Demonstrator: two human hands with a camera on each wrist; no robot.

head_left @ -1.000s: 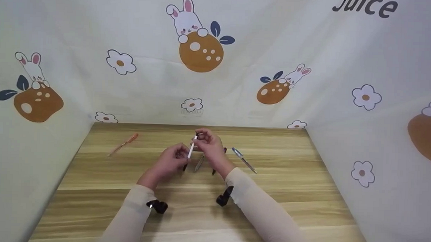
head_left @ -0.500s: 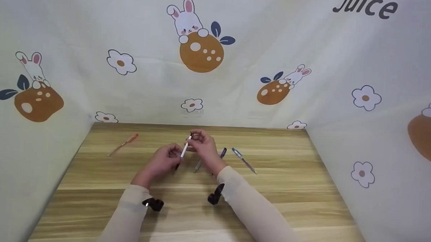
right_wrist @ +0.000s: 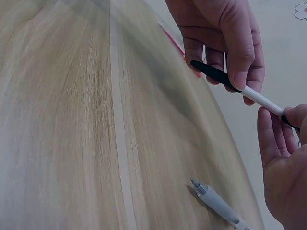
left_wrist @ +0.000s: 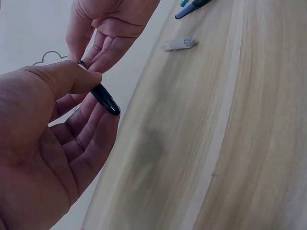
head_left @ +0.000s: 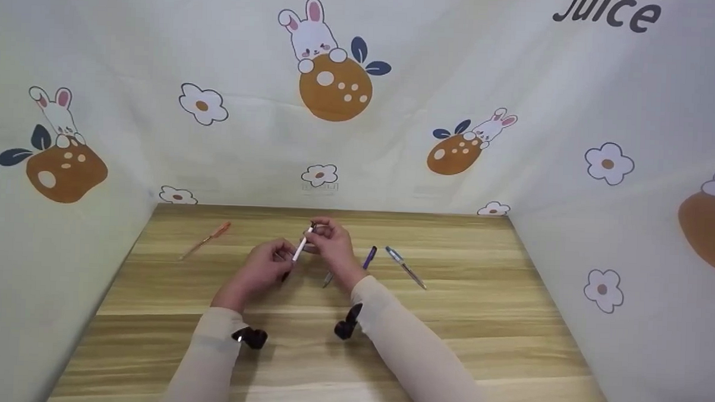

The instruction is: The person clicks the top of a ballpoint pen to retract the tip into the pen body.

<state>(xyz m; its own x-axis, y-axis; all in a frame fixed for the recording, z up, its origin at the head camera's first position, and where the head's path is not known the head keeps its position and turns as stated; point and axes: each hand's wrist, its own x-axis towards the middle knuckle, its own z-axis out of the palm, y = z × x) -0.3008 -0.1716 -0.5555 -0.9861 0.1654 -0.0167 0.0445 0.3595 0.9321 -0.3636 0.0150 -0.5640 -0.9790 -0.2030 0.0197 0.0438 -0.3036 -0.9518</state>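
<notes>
Both hands hold one white pen with black ends (head_left: 300,248), raised and tilted above the wooden table. My left hand (head_left: 265,267) pinches its lower black end between thumb and fingers; the dark tip (left_wrist: 105,99) pokes out past the thumb in the left wrist view. Around the upper end, near the black clip, curl the thumb and fingers of my right hand (head_left: 333,246). Between the two hands the white barrel (right_wrist: 261,99) shows bare in the right wrist view. A grey pen (head_left: 328,279) lies beneath, partly hidden by the right hand.
An orange pen (head_left: 206,241) lies at the table's left. Right of the hands are a purple pen (head_left: 370,257), partly covered by the right wrist, and a clear pen with a blue cap (head_left: 405,267). Printed cloth walls (head_left: 246,155) border the table (head_left: 459,347) at the back and sides.
Both hands have shifted left together with the white pen held between them. More of the purple pen now shows beside the right wrist. The pens on the table have stayed put.
</notes>
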